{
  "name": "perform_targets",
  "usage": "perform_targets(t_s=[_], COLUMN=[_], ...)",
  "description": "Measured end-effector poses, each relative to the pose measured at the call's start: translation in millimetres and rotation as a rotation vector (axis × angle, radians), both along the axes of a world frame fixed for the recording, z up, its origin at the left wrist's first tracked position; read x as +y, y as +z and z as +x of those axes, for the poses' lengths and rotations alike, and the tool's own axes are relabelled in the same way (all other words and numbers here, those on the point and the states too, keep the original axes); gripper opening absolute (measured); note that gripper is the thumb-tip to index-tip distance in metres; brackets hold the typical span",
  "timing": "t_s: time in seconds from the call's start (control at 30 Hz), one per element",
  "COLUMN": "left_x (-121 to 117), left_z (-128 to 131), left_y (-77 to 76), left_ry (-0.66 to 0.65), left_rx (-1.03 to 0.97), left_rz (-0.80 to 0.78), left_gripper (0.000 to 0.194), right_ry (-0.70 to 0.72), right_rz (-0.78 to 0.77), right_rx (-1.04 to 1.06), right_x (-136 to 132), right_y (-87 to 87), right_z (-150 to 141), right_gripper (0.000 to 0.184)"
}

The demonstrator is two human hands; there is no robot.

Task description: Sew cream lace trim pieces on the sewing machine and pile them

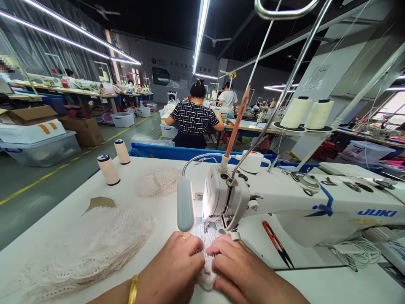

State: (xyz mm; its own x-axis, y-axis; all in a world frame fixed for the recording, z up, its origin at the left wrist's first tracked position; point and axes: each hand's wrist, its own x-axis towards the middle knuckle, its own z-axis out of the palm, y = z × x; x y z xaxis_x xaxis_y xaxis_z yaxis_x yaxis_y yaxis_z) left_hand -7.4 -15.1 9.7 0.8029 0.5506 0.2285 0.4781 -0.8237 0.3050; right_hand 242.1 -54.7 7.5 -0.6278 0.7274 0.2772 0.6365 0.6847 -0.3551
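A strip of white lace fabric (207, 276) lies under the needle area of a white sewing machine (218, 194). My left hand (177, 261) grips its left side with curled fingers. On the other side, my right hand (232, 261) has its fingers bent and closed on the same lace. Both hands sit just in front of the presser foot, close together. The machine's lamp lights the spot, and the needle itself is hard to make out. To the left rests a stack of cream lace pieces (95, 249), with a smaller lace pile (160, 182) behind it.
Two cream thread cones (108, 170) stand at the table's left rear. Orange-handled thread snips (277, 244) lie right of my hands, under the machine arm. A grey lamp head (185, 204) hangs near the needle. A co-worker (198, 118) sits ahead, facing away.
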Motion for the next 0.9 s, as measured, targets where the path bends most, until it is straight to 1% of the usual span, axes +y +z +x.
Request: perform_targets(t_s=[0.03, 0.13, 0.2, 0.27, 0.33, 0.43, 0.47, 0.53, 0.6, 0.73, 0.9], left_x=[2, 13, 19, 22, 22, 22, 23, 26, 31, 39, 35], left_z=[2, 12, 17, 21, 23, 22, 21, 20, 20, 20, 22], left_y=[-4.0, -8.4, -4.5, 2.5, 9.7, 15.1, 14.9, 12.2, 8.1, 3.8, 9.7], left_ry=[0.012, 0.084, 0.161, 0.213, 0.224, 0.233, 0.229, 0.207, 0.173, 0.159, 0.153], left_rx=[-0.066, -0.234, -0.298, -0.326, -0.303, -0.206, -0.173, -0.128, -0.114, -0.131, -0.161], left_rz=[-0.021, -0.159, -0.315, -0.461, -0.536, -0.494, -0.461, -0.405, -0.375, -0.383, -0.468], left_gripper=[0.014, 0.017, 0.014, 0.010, 0.013, 0.024, 0.023, 0.016, 0.015, 0.012, 0.015], right_ry=[-0.011, -0.123, -0.226, -0.315, -0.363, -0.365, -0.364, -0.374, -0.380, -0.386, -0.400], right_rz=[0.002, 0.045, 0.065, 0.038, -0.020, -0.070, -0.066, -0.041, -0.026, -0.039, -0.077], right_rx=[0.019, 0.188, 0.331, 0.435, 0.502, 0.564, 0.569, 0.562, 0.554, 0.575, 0.567], right_x=[0, 2, 4, 5, 7, 8, 9, 9, 9, 9, 9], right_y=[1.3, 1.6, -0.3, -2.1, -2.9, -2.4, -2.3, -2.4, -3.1, -4.3, -5.6], right_z=[-2, -8, -11, -14, -17, -21, -22, -24, -26, -27, -27], right_gripper=[0.010, 0.017, 0.018, 0.020, 0.022, 0.025, 0.026, 0.028, 0.028, 0.027, 0.028])
